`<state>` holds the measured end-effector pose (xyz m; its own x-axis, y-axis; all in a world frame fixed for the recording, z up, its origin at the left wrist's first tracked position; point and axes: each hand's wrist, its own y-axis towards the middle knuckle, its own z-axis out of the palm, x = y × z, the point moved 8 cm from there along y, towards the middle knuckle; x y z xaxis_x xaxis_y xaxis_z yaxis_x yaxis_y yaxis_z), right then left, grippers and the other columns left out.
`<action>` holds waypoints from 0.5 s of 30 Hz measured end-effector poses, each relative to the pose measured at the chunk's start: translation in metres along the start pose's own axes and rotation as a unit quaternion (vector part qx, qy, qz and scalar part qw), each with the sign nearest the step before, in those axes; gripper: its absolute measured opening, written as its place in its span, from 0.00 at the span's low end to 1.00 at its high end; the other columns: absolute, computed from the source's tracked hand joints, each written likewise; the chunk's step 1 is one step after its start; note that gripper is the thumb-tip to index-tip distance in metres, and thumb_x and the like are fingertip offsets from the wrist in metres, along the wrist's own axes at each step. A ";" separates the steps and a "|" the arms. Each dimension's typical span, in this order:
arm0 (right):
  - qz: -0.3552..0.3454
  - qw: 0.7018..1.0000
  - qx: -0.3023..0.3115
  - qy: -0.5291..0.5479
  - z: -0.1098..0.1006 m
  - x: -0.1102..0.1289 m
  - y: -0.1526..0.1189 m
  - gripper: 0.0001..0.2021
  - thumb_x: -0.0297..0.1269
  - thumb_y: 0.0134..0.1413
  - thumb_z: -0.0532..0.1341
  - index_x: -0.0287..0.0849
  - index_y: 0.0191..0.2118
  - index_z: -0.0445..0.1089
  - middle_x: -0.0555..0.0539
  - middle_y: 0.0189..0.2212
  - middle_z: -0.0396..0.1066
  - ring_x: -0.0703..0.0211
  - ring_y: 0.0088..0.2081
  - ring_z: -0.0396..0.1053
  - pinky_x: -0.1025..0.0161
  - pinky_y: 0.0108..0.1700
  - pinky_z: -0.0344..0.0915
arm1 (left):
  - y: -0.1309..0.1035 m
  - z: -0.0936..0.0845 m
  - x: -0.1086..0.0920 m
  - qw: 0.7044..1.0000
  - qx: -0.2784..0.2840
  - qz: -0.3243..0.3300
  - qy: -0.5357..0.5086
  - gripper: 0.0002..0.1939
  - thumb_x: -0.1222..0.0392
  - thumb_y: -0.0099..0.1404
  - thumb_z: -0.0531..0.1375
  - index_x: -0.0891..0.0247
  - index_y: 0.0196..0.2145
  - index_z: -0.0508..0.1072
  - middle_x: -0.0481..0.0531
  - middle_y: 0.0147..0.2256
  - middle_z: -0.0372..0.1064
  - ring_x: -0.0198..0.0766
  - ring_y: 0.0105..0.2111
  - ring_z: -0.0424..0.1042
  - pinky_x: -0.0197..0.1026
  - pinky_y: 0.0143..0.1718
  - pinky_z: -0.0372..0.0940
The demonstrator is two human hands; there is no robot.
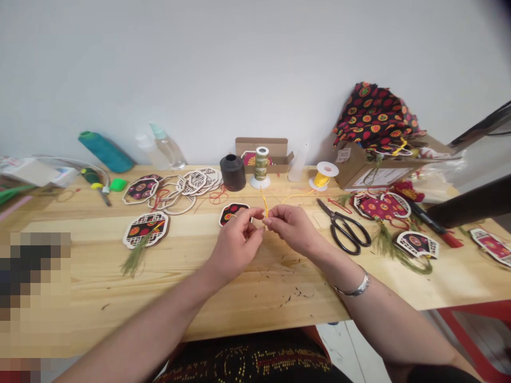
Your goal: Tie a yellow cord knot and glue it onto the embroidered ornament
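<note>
Both hands meet over the middle of the wooden table (191, 287), fingertips almost touching. My left hand (241, 236) is closed in a pinch on a yellow cord (265, 205). My right hand (285, 226) pinches the same cord from the other side. The cord rises between the fingers, and a thin yellow strand runs right to a white spool of yellow cord (322, 175). Partly behind my left hand lies a dark floral ornament (230, 213). Fingertips hide the cord's lower end.
Black scissors (345, 229) lie right of my right hand. Behind the hands stand a black thread cone (232, 173) and a green-gold spool (261, 165). A tasselled ornament (146, 230) lies left; a cardboard box (367, 170) with patterned fabric stands back right.
</note>
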<state>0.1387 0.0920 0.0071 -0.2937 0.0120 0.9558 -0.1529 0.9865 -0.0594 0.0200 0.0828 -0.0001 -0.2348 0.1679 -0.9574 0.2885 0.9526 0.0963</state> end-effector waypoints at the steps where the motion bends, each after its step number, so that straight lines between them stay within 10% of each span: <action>1: 0.001 1.000 0.000 -0.003 0.000 0.000 0.000 0.10 0.38 0.48 0.59 0.40 0.21 0.62 0.56 0.16 0.57 0.69 0.20 0.53 0.68 0.23 0.51 | 0.001 -0.001 0.000 1.000 -0.003 -0.013 -0.003 0.16 0.62 0.59 0.57 0.63 0.46 0.68 0.54 0.38 0.70 0.33 0.28 0.68 0.37 0.30 0.64; 15: 0.024 0.997 0.030 0.062 0.002 -0.002 0.000 0.13 0.44 0.45 0.62 0.39 0.22 0.64 0.55 0.17 0.60 0.70 0.19 0.54 0.69 0.21 0.50 | 0.003 0.000 0.013 0.973 0.029 -0.169 -0.152 0.07 0.59 0.52 0.63 0.64 0.29 0.76 0.48 0.22 0.70 0.26 0.16 0.55 0.32 0.17 0.50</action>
<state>0.1377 0.0916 0.0049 -0.1841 0.0828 0.9794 -0.1984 0.9728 -0.1196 0.0180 0.0883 -0.0125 -0.0424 -0.2437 -0.9689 0.2962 0.9231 -0.2451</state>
